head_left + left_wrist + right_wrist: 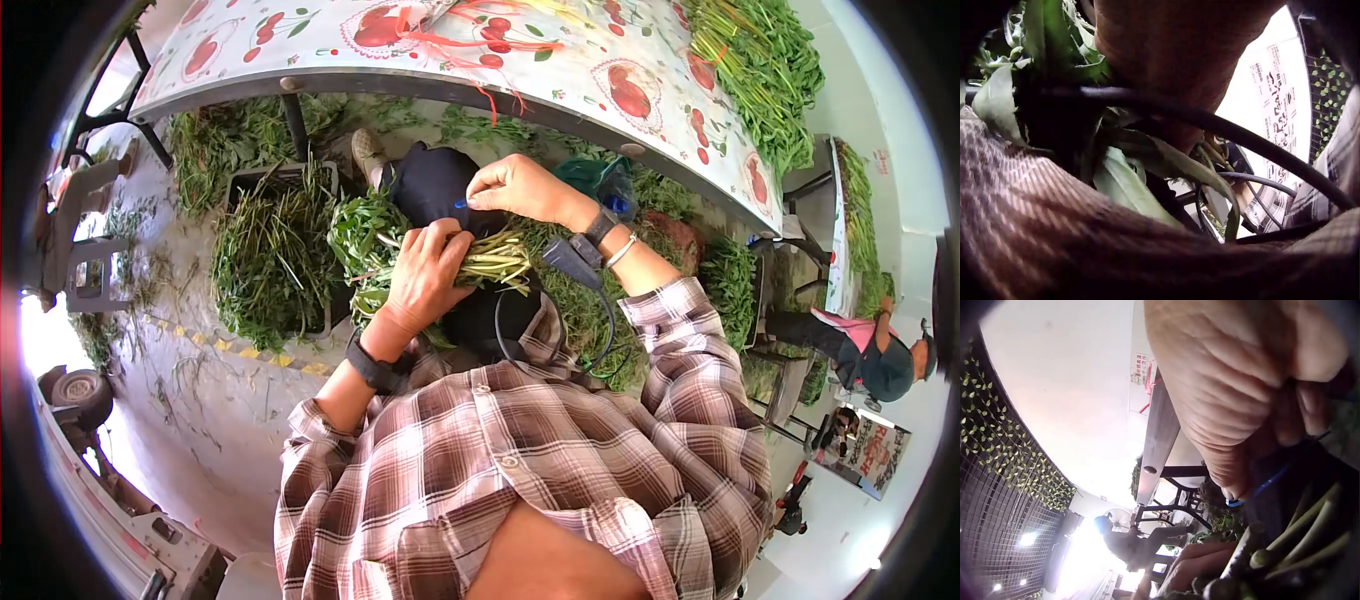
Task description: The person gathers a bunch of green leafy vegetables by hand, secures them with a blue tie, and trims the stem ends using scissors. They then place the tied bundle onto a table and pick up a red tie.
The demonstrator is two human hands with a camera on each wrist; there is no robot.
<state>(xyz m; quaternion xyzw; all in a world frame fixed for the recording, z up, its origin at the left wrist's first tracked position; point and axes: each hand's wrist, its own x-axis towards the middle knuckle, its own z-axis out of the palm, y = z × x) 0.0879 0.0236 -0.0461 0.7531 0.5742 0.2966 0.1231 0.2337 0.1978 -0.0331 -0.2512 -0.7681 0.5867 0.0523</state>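
A bunch of leafy greens (360,235) lies across the lap, leaves to the left and cut stems (500,260) to the right. My left hand (425,275) grips it around the middle from above. Just above the stems, my right hand (530,190) pinches a thin blue strip (1266,483) between thumb and fingers. In the right wrist view the strip stretches away from the curled fingers, over the stem ends (1310,531). Long leaves (1129,181) hang by the left wrist in the left wrist view.
A table with a cherry-patterned cover (560,75) stands in front, bearing red ties (470,40) and heaped greens (765,80). A black crate (328,185) of greens stands left. A black cable (612,330) hangs below the right wrist. Another person (880,350) is at far right.
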